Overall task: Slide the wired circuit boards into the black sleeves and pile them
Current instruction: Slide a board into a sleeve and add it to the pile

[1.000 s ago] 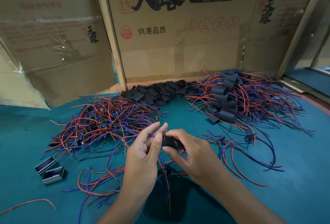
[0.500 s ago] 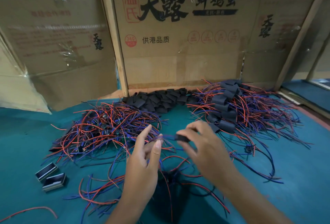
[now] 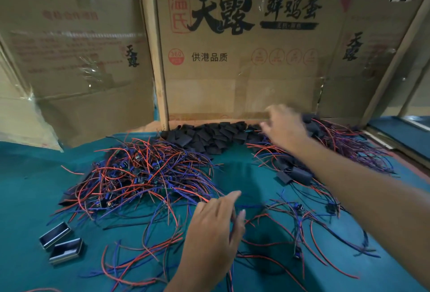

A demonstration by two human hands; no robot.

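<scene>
Your right hand point(image 3: 285, 128) has left the centre, where half a second ago it pinched a sleeved board against your left, and now reaches out to 1 o'clock over the finished pile point(image 3: 325, 149) of sleeved boards and their wires. Motion blur smears that hand, so you cannot tell whether its fingers hold anything; part of the pile is hidden behind hand and forearm. Your left hand point(image 3: 216, 229) stays low at 6 o'clock, fingers relaxed and straight, resting over loose red and blue wires point(image 3: 290, 226) on the green counter point(image 3: 23, 198). Empty black sleeves point(image 3: 209, 135) lie in a heap at 12 o'clock, just left of your right hand. Unsleeved wired boards point(image 3: 139, 175) tangle at 10 o'clock, near your left fingertips. Two small metal clips point(image 3: 60, 245) sit at 8 o'clock, well apart from both hands. Cardboard boxes point(image 3: 232, 58) stand along the back, cut off at the top.
</scene>
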